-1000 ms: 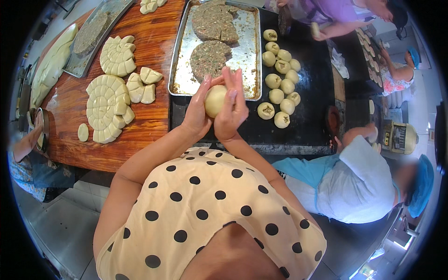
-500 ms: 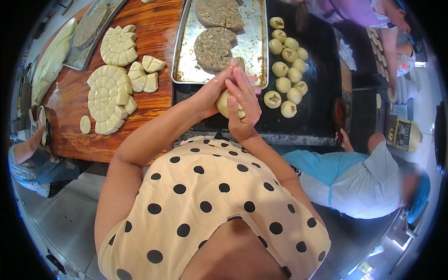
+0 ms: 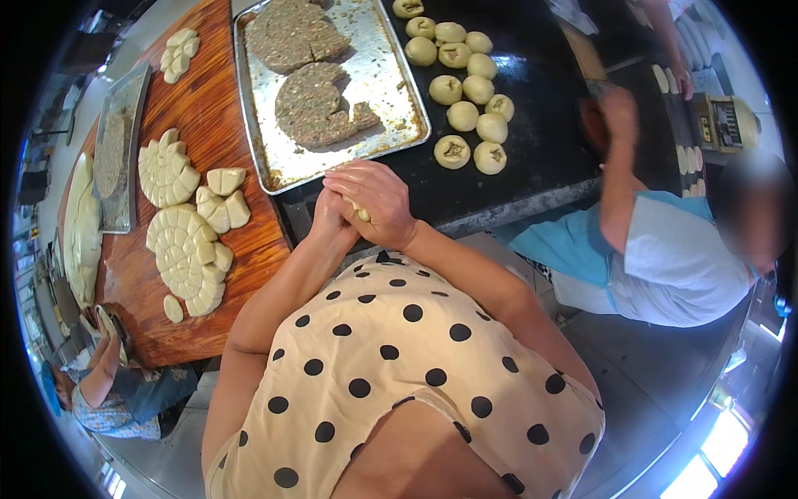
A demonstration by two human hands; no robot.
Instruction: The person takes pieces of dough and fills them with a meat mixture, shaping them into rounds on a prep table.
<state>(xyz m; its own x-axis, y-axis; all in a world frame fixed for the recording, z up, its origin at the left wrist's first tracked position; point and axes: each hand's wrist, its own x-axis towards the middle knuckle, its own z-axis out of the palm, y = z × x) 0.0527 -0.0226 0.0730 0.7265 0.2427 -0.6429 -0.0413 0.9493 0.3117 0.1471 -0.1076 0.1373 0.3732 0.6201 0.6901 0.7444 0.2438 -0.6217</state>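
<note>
In front of my chest my two hands are clasped round a piece of pale dough [image 3: 359, 209], of which only a small bit shows between the fingers. My right hand [image 3: 378, 195] lies over the top, its fingers curled across my left hand [image 3: 331, 214]. Just beyond them is a metal tray [image 3: 382, 96] with two mounds of speckled meat filling [image 3: 312, 104], the nearer one partly broken away. To the right of the tray, several round filled dough balls [image 3: 463, 116] sit on the black surface, some with pinched, puckered tops.
Cut dough pieces [image 3: 187, 254] lie clustered on the wooden table [image 3: 224, 133] at left, beside a narrower filling tray [image 3: 120, 150] and a long dough slab [image 3: 81, 233]. A co-worker in blue [image 3: 657, 249] reaches over the black worktop [image 3: 549, 133]; another person [image 3: 116, 399] is at lower left.
My hands have closed tighter round the dough, the right one now folded over the left. The view has turned, and the co-worker's arm at right has lifted.
</note>
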